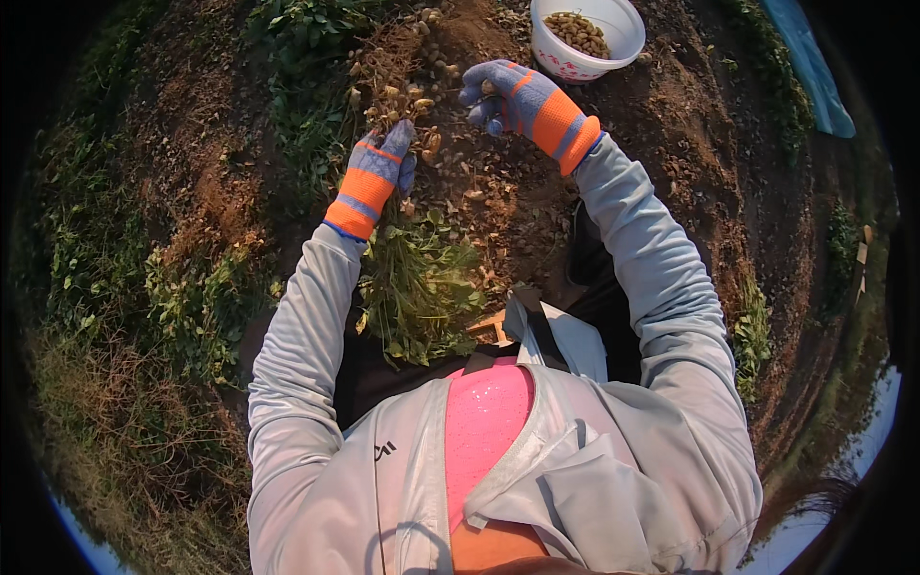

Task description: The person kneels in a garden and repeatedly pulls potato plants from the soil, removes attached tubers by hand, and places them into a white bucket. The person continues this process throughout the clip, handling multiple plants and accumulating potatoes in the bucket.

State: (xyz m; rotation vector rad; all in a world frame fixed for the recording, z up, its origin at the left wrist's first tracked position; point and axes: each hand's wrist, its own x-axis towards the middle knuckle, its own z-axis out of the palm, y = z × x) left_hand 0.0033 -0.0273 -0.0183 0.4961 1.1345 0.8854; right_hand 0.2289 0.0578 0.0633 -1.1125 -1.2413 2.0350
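My left hand (377,172), in a grey and orange knitted work glove, is closed around the stems of an uprooted peanut plant. Its green leaves (420,295) hang toward my lap, while roots with peanut pods (413,100) spread beyond my fingers. To the right of the roots is my right hand (510,97), gloved alike, its fingers curled with a peanut pod (490,88) between thumb and fingertips. Just past that hand stands a white plastic bucket (622,36) with red writing, partly filled with picked peanuts (578,34).
Peanut plants (309,108) lie in a row at the left, with leafy plants (194,302) nearer me. Dry leaves and loose soil (517,237) lie between my legs. Blue plastic sheeting (808,68) stretches along the upper right. A dark shoe (583,248) shows under my right forearm.
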